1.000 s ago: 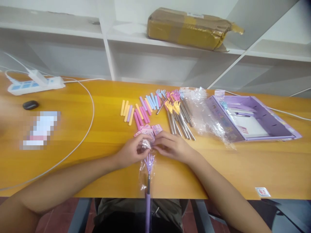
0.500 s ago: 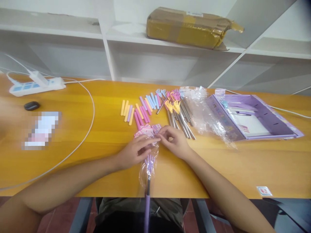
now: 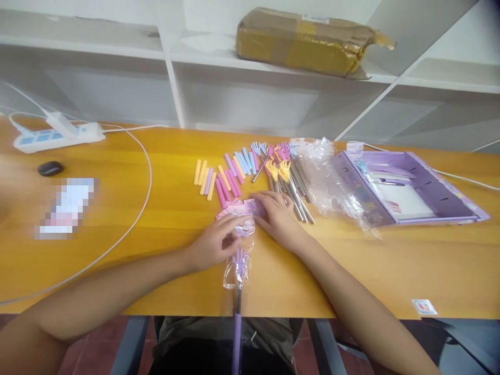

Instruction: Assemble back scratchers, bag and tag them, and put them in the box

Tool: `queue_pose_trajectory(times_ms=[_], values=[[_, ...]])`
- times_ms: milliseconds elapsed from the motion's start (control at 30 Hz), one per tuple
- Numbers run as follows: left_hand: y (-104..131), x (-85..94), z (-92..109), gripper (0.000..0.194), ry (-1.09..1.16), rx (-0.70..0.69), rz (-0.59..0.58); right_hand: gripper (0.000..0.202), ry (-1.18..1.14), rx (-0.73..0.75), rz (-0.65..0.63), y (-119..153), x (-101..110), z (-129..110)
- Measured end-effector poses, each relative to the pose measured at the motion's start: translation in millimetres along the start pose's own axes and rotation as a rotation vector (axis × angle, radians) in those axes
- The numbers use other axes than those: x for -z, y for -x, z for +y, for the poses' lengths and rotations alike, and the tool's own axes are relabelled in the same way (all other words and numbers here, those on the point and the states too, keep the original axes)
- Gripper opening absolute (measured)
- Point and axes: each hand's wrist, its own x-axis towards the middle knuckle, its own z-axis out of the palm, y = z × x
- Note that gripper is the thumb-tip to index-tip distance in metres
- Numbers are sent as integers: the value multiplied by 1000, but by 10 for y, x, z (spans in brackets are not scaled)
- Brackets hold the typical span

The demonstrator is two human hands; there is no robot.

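A purple hand-shaped scratcher [image 3: 240, 263] lies in a clear bag near the table's front edge, its purple handle [image 3: 236, 338] reaching past the edge. My left hand [image 3: 219, 242] rests over the bag's upper part, fingers apart. My right hand [image 3: 278, 216] touches a small pink-purple card [image 3: 254, 207] at the top of the bag; its fingers are bent and what they grip is hard to make out. Pink cards [image 3: 230, 208] lie just beyond my left fingers. Behind them are pink, yellow, blue and purple tubes [image 3: 224, 177] and metal-rod scratchers [image 3: 295, 192] with coloured heads.
Clear plastic bags [image 3: 326, 182] lie beside an open purple box [image 3: 437, 216] at the right. At the left are a power strip [image 3: 58, 138], a black mouse [image 3: 50, 168], a blurred rectangle [image 3: 70, 205] and a white cable [image 3: 150, 179]. A taped carton [image 3: 300, 44] sits on the shelf.
My right hand has moved off my left fingertips, slightly up and right, onto the pink-purple card. My left hand has barely moved.
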Motion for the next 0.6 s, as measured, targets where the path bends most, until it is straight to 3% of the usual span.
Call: queue_pose_trajectory(times_ms=[333,500,600], values=[[0,10,2,63,23,-3,-7,45,-243,13,108,-38,-19,96],[-2,7,10,63,12,-7,-8,27,-342,-122,130,-25,31,53],[-2,3,13,62,4,-2,-4,31,-331,-176,111,-15,85,36]])
